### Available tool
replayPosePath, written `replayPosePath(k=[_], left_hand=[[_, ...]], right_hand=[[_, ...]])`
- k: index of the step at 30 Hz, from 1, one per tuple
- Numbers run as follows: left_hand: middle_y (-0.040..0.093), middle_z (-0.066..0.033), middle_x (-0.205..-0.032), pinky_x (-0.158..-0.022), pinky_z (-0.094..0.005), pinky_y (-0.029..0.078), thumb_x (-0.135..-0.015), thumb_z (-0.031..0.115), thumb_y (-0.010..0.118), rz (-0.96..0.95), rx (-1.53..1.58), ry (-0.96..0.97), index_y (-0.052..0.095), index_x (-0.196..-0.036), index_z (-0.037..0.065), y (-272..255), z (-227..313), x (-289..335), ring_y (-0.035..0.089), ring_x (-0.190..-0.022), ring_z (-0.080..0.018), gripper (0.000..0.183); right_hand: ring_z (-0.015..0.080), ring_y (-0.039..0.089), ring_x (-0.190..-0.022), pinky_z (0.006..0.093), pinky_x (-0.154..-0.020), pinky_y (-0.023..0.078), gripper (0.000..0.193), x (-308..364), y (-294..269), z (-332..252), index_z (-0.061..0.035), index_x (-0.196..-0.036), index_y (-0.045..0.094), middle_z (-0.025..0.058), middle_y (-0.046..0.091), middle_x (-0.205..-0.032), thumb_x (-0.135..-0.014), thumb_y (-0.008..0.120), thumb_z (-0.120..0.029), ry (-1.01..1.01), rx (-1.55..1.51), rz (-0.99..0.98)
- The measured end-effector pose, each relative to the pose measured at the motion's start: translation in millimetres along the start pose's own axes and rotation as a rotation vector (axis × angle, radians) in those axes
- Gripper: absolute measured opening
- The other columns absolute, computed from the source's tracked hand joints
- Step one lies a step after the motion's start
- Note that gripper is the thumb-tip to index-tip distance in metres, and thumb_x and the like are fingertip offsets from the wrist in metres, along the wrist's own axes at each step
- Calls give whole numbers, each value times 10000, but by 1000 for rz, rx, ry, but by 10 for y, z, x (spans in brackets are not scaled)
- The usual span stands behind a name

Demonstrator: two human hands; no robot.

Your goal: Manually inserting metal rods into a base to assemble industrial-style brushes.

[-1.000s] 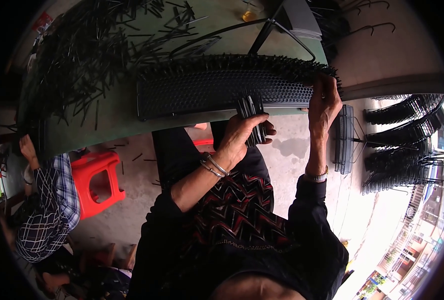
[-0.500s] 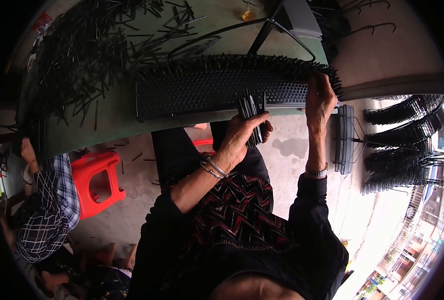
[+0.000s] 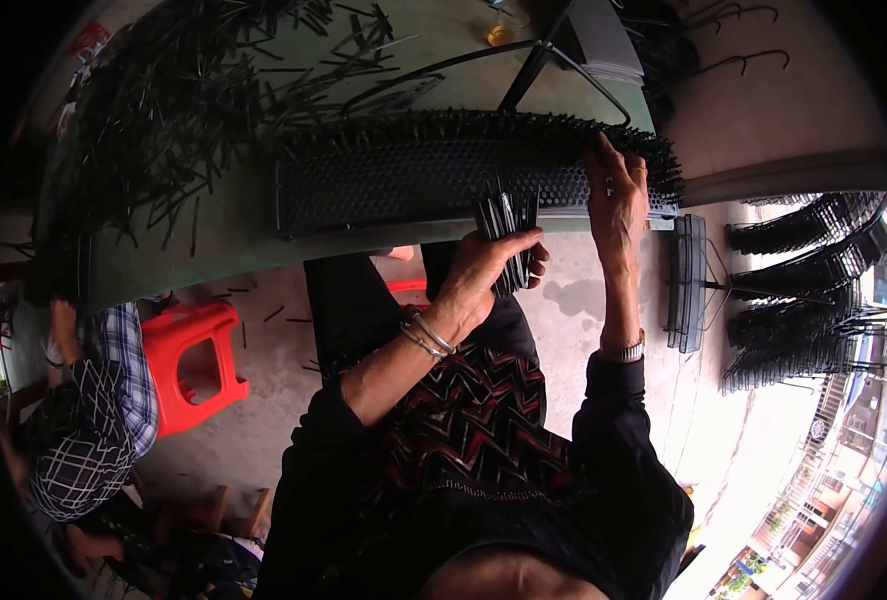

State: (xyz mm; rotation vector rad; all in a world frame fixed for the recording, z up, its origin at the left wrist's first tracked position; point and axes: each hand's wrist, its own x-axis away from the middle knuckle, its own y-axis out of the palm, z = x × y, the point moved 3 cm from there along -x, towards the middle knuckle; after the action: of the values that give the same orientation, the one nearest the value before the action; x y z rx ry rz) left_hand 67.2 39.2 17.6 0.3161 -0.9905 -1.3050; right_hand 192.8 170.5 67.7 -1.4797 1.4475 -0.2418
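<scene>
A long, curved black perforated panel (image 3: 394,180) lies along the near edge of the green table, and dark strips stand up in a dense row along its far side. My left hand (image 3: 489,262) grips a bundle of thin black plastic strips (image 3: 507,225), fanned upward in front of the panel. Over the panel's right part, my right hand (image 3: 621,200) has its fingertips down among the standing strips. Its fingers are bent and drawn together; whatever they hold is hidden.
Loose black strips (image 3: 164,130) are heaped on the table's (image 3: 249,265) left side. A wire frame (image 3: 539,45) rises behind the panel, near a cup of amber liquid (image 3: 501,36). A red stool (image 3: 194,370) and another person (image 3: 94,420) are at left. Black racks (image 3: 799,290) stand at right.
My right hand has moved a little left along the row of standing strips. The left hand keeps its bundle in nearly the same place. The other person's hand has lowered slightly.
</scene>
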Motion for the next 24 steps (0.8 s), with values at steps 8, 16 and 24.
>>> replayPosePath(k=[8, 16, 24], left_hand=[[686, -89, -762, -605, -277, 500, -848, 156, 684, 55, -135, 61, 673, -940, 5, 39, 21, 98, 652, -658, -167, 177], [695, -91, -761, -580, -260, 488, -845, 183, 687, 62, -147, 54, 685, -918, -11, 46, 65, 97, 650, -633, -146, 207], [701, -85, -800, -603, -267, 506, -840, 206, 696, -4, -171, 108, 693, -912, -1, 18, 47, 15, 660, -679, -148, 219]], right_hand=[[101, 581, -728, 261, -658, 485, 250, 241, -75, -242, 41, -1011, 641, 58, 650, -825, -916, 651, -190, 249, -648, -671], [139, 642, -736, 261, -675, 522, 151, 236, -123, -203, 46, -979, 623, 79, 649, -818, -910, 614, -88, 350, -775, -739], [163, 667, -735, 274, -682, 536, 121, 220, -167, -210, 50, -958, 606, 91, 652, -809, -915, 583, -61, 343, -753, -795]])
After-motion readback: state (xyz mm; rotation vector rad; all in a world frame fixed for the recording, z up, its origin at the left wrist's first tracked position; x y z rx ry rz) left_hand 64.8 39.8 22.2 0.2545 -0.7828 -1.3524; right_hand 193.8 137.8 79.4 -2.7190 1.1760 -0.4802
